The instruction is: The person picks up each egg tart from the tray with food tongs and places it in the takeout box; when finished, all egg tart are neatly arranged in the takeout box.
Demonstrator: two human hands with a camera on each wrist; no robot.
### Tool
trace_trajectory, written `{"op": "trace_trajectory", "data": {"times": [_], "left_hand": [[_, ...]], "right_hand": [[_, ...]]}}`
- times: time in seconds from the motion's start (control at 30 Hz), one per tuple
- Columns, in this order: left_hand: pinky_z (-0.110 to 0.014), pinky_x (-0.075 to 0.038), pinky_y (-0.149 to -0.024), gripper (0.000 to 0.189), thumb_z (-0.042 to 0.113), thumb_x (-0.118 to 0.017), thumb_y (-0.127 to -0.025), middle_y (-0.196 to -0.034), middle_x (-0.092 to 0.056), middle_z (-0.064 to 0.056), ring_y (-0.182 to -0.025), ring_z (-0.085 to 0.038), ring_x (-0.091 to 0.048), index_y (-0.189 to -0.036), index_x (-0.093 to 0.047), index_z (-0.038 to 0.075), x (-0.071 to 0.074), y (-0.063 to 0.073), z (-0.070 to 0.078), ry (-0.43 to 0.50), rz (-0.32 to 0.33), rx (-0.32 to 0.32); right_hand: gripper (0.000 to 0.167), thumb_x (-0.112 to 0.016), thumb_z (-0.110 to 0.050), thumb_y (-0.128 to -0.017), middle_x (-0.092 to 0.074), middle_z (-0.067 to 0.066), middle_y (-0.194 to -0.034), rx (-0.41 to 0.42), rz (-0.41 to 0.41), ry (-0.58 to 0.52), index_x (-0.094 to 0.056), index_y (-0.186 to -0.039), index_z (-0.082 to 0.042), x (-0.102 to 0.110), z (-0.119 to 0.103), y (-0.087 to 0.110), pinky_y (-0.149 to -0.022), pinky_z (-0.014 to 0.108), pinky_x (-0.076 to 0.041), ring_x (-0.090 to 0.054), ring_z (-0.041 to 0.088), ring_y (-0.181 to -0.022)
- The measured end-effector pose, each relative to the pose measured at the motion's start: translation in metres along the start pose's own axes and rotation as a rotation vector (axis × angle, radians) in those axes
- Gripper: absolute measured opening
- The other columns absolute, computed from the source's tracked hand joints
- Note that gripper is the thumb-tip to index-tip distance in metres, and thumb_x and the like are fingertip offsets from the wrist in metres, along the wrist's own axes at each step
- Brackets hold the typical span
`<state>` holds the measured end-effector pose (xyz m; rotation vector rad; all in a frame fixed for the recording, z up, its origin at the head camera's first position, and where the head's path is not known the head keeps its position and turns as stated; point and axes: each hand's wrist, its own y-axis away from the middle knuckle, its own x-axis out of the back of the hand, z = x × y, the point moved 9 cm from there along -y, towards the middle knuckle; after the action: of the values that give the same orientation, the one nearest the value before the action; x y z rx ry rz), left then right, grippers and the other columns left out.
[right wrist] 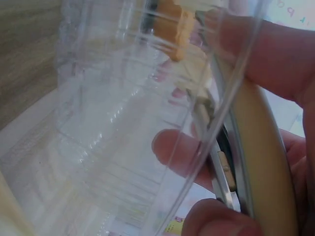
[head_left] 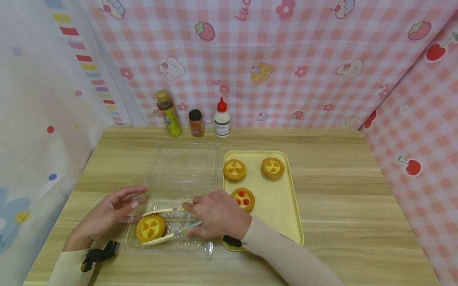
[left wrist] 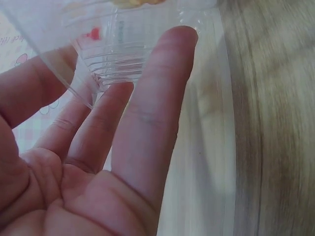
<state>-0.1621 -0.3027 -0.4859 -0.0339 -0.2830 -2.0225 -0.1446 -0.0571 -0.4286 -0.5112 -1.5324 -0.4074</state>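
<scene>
My right hand grips a pair of metal tongs with cream-coloured tips, holding them from above. The tips lie on either side of a round golden egg tart with a wedge pattern, at the left end of a clear plastic clamshell box. Whether the tips press on the tart cannot be told. My left hand is at the box's left side. In the left wrist view its fingers are extended beneath the clear wall, and the thumb lies apart from them.
The box's raised lid lies folded back behind it. On the right, a yellow tray carries two plain tarts and a red-dotted tart. A yellow-green bottle, a spice jar and a red-capped bottle stand along the back.
</scene>
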Motion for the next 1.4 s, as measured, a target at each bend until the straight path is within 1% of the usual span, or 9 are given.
{"op": "trace_trajectory", "data": {"times": [0.17, 0.3, 0.6, 0.67, 0.83, 1.03, 1.1, 1.27, 1.4], "left_hand": [[-0.042, -0.066, -0.09, 0.051, 0.013, -0.051, -0.113, -0.152, -0.06, 0.008, -0.131, 0.0, -0.063, -0.159, -0.037, -0.002, 0.0, 0.0, -0.002, 0.011, 0.0, 0.01], [-0.041, -0.066, -0.089, 0.049, 0.011, -0.05, -0.113, -0.148, -0.062, 0.013, -0.129, -0.001, -0.064, -0.158, -0.038, -0.002, -0.001, 0.0, 0.0, 0.021, -0.008, -0.007], [-0.043, -0.066, -0.089, 0.05, 0.012, -0.052, -0.112, -0.149, -0.062, 0.014, -0.128, 0.001, -0.064, -0.158, -0.038, -0.003, 0.0, 0.0, -0.002, 0.015, 0.005, 0.005], [-0.043, -0.066, -0.089, 0.05, 0.011, -0.053, -0.112, -0.15, -0.061, 0.014, -0.128, 0.001, -0.064, -0.158, -0.038, -0.003, 0.0, 0.0, -0.002, 0.015, 0.004, 0.0], [-0.043, -0.067, -0.086, 0.05, 0.01, -0.052, -0.112, -0.15, -0.06, 0.017, -0.128, -0.001, -0.065, -0.158, -0.038, -0.002, 0.0, 0.0, -0.001, 0.013, 0.003, -0.011], [-0.043, -0.067, -0.086, 0.05, 0.009, -0.051, -0.112, -0.151, -0.058, 0.018, -0.129, -0.002, -0.065, -0.158, -0.037, -0.002, -0.001, 0.0, 0.0, 0.016, -0.005, -0.027], [-0.043, -0.067, -0.086, 0.05, 0.009, -0.051, -0.112, -0.152, -0.058, 0.017, -0.129, -0.002, -0.065, -0.159, -0.037, -0.002, 0.0, 0.0, 0.0, 0.019, -0.006, -0.025], [-0.043, -0.067, -0.087, 0.05, 0.009, -0.05, -0.112, -0.152, -0.059, 0.015, -0.13, -0.002, -0.065, -0.159, -0.036, -0.003, 0.0, 0.0, -0.001, 0.025, -0.009, -0.017], [-0.044, -0.066, -0.087, 0.05, 0.009, -0.05, -0.113, -0.152, -0.059, 0.014, -0.13, -0.002, -0.064, -0.159, -0.035, -0.005, 0.0, 0.001, -0.002, 0.032, -0.014, -0.014]], "right_hand": [[0.067, -0.071, -0.076, -0.086, -0.067, -0.014, -0.09, -0.005, -0.01, -0.005, -0.067, -0.135, -0.031, 0.002, 0.001, 0.001, -0.046, 0.023, -0.042, -0.055, 0.002, -0.063], [0.077, -0.071, -0.078, -0.085, -0.069, -0.013, -0.098, -0.005, 0.002, -0.029, -0.064, -0.145, -0.029, 0.008, 0.004, 0.004, -0.047, 0.021, -0.041, -0.052, 0.002, -0.063], [0.08, -0.069, -0.076, -0.087, -0.074, -0.008, -0.116, -0.055, 0.048, -0.12, -0.062, -0.15, -0.027, 0.026, 0.02, 0.02, -0.054, 0.024, -0.05, -0.065, 0.005, -0.08], [0.079, -0.07, -0.075, -0.087, -0.074, -0.008, -0.114, -0.073, 0.065, -0.13, -0.063, -0.149, -0.027, 0.03, 0.025, 0.025, -0.053, 0.023, -0.048, -0.064, 0.004, -0.078], [0.08, -0.073, -0.075, -0.085, -0.071, -0.01, -0.098, -0.111, 0.114, -0.154, -0.065, -0.147, -0.025, 0.037, 0.04, 0.039, -0.049, 0.019, -0.038, -0.053, 0.002, -0.067], [0.081, -0.078, -0.073, -0.082, -0.066, -0.01, -0.087, -0.178, 0.154, -0.181, -0.065, -0.146, -0.025, 0.036, 0.059, 0.057, -0.049, 0.022, -0.038, -0.048, 0.003, -0.062], [0.081, -0.079, -0.072, -0.081, -0.067, -0.009, -0.087, -0.2, 0.168, -0.19, -0.066, -0.145, -0.025, 0.036, 0.067, 0.065, -0.051, 0.023, -0.041, -0.05, 0.003, -0.062], [0.078, -0.081, -0.069, -0.082, -0.076, -0.007, -0.101, -0.235, 0.194, -0.211, -0.068, -0.143, -0.023, 0.04, 0.086, 0.085, -0.057, 0.023, -0.048, -0.057, 0.003, -0.069], [0.077, -0.08, -0.069, -0.082, -0.073, -0.006, -0.091, -0.269, 0.201, -0.22, -0.07, -0.14, -0.019, 0.043, 0.103, 0.101, -0.053, 0.02, -0.043, -0.055, 0.002, -0.067]]}}
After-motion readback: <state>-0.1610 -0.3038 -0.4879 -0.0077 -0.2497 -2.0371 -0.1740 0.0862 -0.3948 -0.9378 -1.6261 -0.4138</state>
